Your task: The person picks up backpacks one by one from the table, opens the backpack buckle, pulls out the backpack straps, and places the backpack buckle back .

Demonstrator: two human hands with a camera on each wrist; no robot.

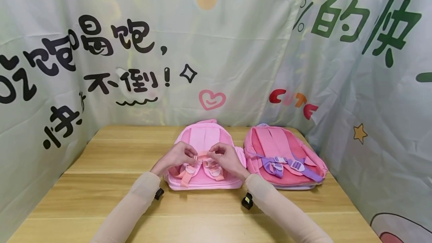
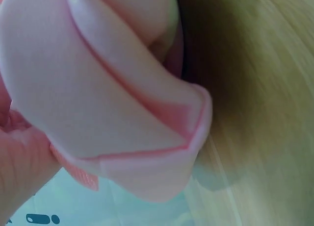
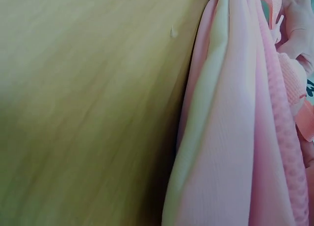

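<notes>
A light pink backpack (image 1: 207, 134) lies on the wooden table with its straps facing up. Between my hands stretches its coral chest strap (image 1: 203, 155). My left hand (image 1: 177, 156) pinches the left end of this strap, and my right hand (image 1: 228, 160) pinches the right end. Below, the coral adjusting straps (image 1: 186, 178) are bundled with white buckles. Pink fabric (image 2: 98, 103) fills much of the left wrist view and partly covers the left hand. From the right wrist, the backpack's side and mesh back panel (image 3: 282, 123) show, with fingers at the right edge.
Close on the right lies a second, darker pink backpack (image 1: 270, 141) with purple straps (image 1: 308, 171) and white buckles. Both bags rest on the wooden table (image 1: 101, 194). Printed fabric curtains (image 1: 236, 59) hang behind the table and along its sides.
</notes>
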